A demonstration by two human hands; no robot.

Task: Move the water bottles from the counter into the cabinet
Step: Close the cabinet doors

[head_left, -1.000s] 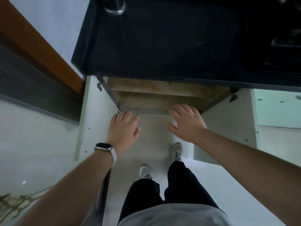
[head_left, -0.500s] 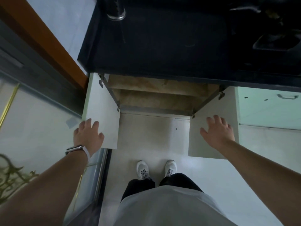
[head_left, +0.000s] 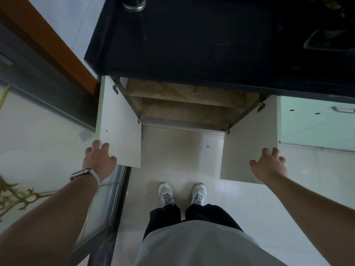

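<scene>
One clear water bottle (head_left: 134, 3) shows only its base at the far edge of the black counter (head_left: 192, 45). Below the counter the cabinet (head_left: 182, 104) stands wide open, with bare brownish shelves inside. My left hand (head_left: 99, 160) curls over the outer lower corner of the left cabinet door (head_left: 121, 131). My right hand (head_left: 269, 166) lies with spread fingers on the outer edge of the right cabinet door (head_left: 249, 135). Neither hand holds a bottle.
A mint cabinet front with a handle (head_left: 317, 127) sits right of the open door. A glass door with a dark frame (head_left: 38, 141) stands close on the left. A dark sink (head_left: 326, 39) lies at the counter's right. My shoes (head_left: 182, 192) are on the pale floor.
Both hands went from the cabinet's front middle outward to the doors' outer edges. The doors swung fully open, and I stepped back a little.
</scene>
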